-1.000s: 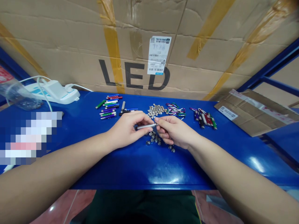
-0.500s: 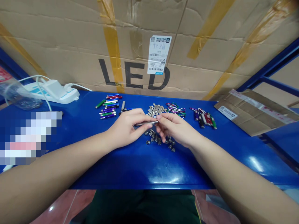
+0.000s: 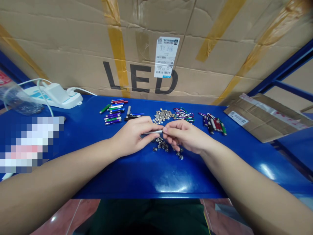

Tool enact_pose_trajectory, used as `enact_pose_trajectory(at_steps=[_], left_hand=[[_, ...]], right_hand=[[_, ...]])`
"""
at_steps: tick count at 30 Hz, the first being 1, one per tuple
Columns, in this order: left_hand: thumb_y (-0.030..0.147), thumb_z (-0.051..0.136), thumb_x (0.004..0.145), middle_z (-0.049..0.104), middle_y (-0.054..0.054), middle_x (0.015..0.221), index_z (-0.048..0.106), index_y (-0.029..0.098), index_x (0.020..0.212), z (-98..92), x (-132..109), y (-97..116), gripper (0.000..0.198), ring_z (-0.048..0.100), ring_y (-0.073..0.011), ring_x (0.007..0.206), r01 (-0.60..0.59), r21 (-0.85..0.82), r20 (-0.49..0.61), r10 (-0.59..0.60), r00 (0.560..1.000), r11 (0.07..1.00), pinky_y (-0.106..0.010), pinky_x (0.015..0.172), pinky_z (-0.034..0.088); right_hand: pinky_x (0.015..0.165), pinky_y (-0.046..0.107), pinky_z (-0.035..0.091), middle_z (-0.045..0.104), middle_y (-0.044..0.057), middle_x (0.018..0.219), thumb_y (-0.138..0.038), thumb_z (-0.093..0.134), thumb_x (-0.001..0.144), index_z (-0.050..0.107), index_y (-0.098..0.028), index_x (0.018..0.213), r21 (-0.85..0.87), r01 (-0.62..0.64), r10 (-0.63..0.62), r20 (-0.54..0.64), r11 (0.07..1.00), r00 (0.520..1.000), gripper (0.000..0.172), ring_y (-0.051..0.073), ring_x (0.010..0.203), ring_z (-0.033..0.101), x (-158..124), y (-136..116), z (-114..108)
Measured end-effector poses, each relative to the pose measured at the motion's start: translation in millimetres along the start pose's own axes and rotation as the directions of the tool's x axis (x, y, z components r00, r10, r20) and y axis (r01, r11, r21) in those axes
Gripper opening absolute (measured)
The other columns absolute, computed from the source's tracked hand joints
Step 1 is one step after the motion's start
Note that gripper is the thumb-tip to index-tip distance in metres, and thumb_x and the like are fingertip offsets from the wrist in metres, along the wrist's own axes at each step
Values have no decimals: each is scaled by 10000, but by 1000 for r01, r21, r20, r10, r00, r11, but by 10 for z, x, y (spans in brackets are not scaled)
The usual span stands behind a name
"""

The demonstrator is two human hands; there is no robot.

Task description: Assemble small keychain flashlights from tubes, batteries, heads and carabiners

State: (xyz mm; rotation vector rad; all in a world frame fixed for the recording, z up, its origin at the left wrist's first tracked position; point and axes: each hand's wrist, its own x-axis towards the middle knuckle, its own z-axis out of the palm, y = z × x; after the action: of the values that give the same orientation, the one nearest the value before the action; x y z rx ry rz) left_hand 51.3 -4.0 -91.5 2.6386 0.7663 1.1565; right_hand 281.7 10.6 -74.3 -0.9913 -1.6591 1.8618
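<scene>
You have one view, from the camera on your head. It looks forward and steeply down across the table (image 3: 166,179), with your left hand (image 3: 135,135) and right hand (image 3: 183,135) near mid-frame. Your left forearm (image 3: 73,173) and right forearm (image 3: 244,182) run in from the lower corners, close to the lens. Below the table's near edge you see your lap (image 3: 151,215) and the floor (image 3: 66,217); the carton (image 3: 73,49) fills the top. The wide frame takes in the power strip (image 3: 70,103) at left and the box (image 3: 259,125) at right.
</scene>
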Motion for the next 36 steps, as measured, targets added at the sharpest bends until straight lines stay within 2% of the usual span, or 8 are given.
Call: enact_pose_trajectory(at_steps=[3,6,10,14,23,27,31,36], left_hand=[[228,616,1023,671,-41,856,739,151,1187,-4,2,0,218,642,-143,766,-25,41,-21,25,999,999,-262,716,547],[224,628,1009,667,-36,826,755,153,1119,-10,22,14,183,634,-143,740,32,42,5,-32,999,999,-259,689,524],[216,658,975,681,-33,801,769,161,1028,-8,51,40,135,624,-144,717,128,14,31,-128,991,992,-255,666,497],[228,679,969,689,-32,808,772,159,1025,-4,47,47,129,631,-140,730,158,-19,9,-157,987,987,-245,672,497],[218,586,1030,646,-48,863,719,145,1200,-27,-22,6,227,627,-148,756,-62,72,25,61,998,995,-265,708,539],[213,571,1020,640,-48,843,730,143,1137,-38,-5,9,209,618,-153,741,-61,113,52,55,997,992,-269,689,528],[229,599,1005,640,-36,811,743,155,1098,-32,15,3,188,618,-150,725,33,100,50,-38,998,994,-264,678,510],[237,636,1005,655,-32,813,748,154,1108,-27,8,-1,173,628,-145,734,49,52,69,-52,996,997,-260,700,519]], right_hand=[[380,203,347,506,-68,560,-515,775,821,610,-172,732,144,-64,61,23,987,998,390,59,396,417,18,19,28],[452,232,417,560,-40,636,-533,673,919,597,-188,794,-122,28,-38,-83,992,996,375,88,457,497,-2,27,45],[609,264,433,619,8,725,-431,546,1024,614,-189,861,-659,202,-335,-80,724,939,300,139,644,571,-63,-19,27],[650,269,413,648,25,764,-345,552,1026,663,-177,896,-778,309,-448,39,547,893,239,144,682,562,-89,-57,-13],[379,205,306,398,-102,539,-601,733,861,601,-181,763,58,-9,6,60,998,998,451,58,392,330,8,58,40],[443,225,329,411,-81,562,-573,609,959,560,-204,774,-109,27,-26,11,994,1000,416,85,451,365,6,69,59],[657,284,404,590,18,764,-380,515,1042,571,-197,843,-718,247,-356,-2,651,935,276,154,699,530,-51,16,32],[710,310,380,551,27,774,-349,436,1073,520,-202,794,-802,352,-423,139,482,895,326,167,727,497,-77,-29,3]])
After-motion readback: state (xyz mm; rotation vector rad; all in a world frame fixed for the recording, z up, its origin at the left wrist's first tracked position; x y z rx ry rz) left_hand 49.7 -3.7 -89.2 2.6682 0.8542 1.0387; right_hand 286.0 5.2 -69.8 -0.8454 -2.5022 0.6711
